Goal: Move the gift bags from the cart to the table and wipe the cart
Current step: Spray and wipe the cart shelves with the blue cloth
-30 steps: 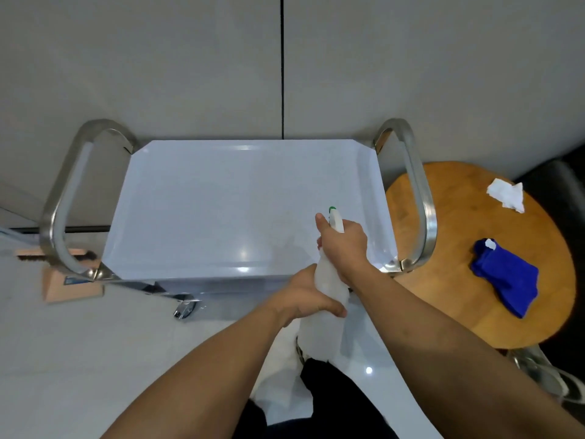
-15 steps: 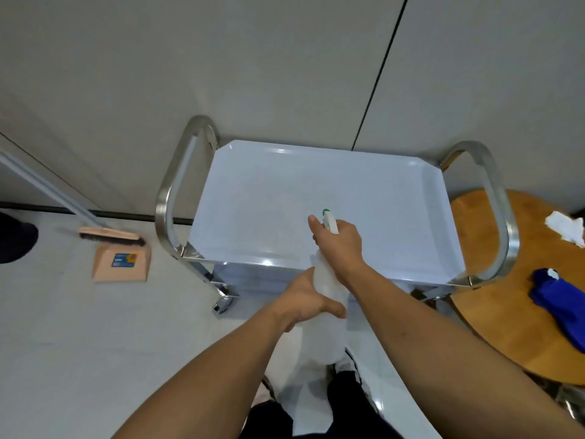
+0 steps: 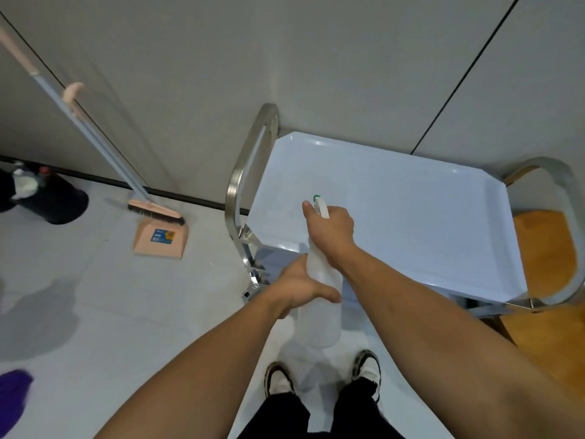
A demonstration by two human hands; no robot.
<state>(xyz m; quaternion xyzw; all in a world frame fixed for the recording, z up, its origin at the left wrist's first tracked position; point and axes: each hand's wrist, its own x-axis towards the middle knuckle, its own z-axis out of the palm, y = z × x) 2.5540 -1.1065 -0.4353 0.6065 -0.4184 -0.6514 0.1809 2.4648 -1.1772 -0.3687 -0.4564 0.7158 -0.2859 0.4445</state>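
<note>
Fingers [image 3: 306, 206] of your right hand [image 3: 332, 229] are gripping the bottle [image 3: 319, 308] head; your left hand [image 3: 297, 288] is clasping its body, cart [image 3: 411, 223] just beyond.

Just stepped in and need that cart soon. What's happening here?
A person is holding a white spray bottle in both hands: the left hand grips its body, the right hand its trigger head, aimed at the cart. The cart's top tray holds no gift bags. A broom and dustpan stand to the left.

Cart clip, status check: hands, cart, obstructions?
Left hand and right hand grip spray bottle. Cart top bare, no bags. Nothing blocking.
</note>
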